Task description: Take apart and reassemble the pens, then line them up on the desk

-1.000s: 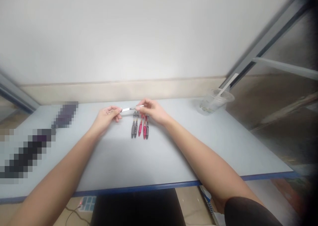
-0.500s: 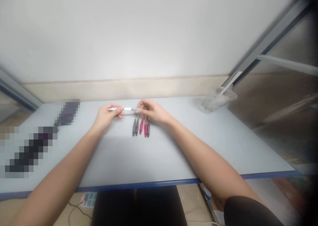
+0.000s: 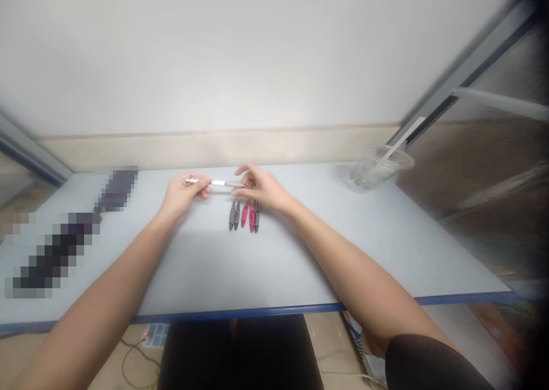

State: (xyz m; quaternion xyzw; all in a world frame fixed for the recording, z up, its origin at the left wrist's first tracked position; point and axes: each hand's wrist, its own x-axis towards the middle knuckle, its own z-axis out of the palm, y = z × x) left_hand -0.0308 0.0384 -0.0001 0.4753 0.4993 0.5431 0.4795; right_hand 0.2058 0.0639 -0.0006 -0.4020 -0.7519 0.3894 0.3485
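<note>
Left hand [image 3: 186,195] pinches the near end of a slim silver-and-white pen-shaped rod [image 3: 218,182], thumb and fingers closed on it. Rod lies level in the air above a pale grey laminate table with a blue edge [image 3: 240,311]. Right hand [image 3: 262,188] sits at its far end, fingers spread around the tip; can't tell if it's gripping or only touching. Hands apart, rod bridging them. Row of five grey and red plastic pen-shaped parts [image 3: 244,215] lies side by side on the table at 6 o'clock from the rod, upper ends just under the right hand and partly hidden by it. At 2 o'clock, a clear plastic cup [image 3: 380,166] with a white stick [image 3: 401,147]. At 9 o'clock, two dark pixelated objects [image 3: 116,190] [image 3: 54,255], identity unreadable. Below the table, a power strip [image 3: 153,335] with a red light; a dark sleeve [image 3: 429,361] is cut off by the frame at 5 o'clock.
</note>
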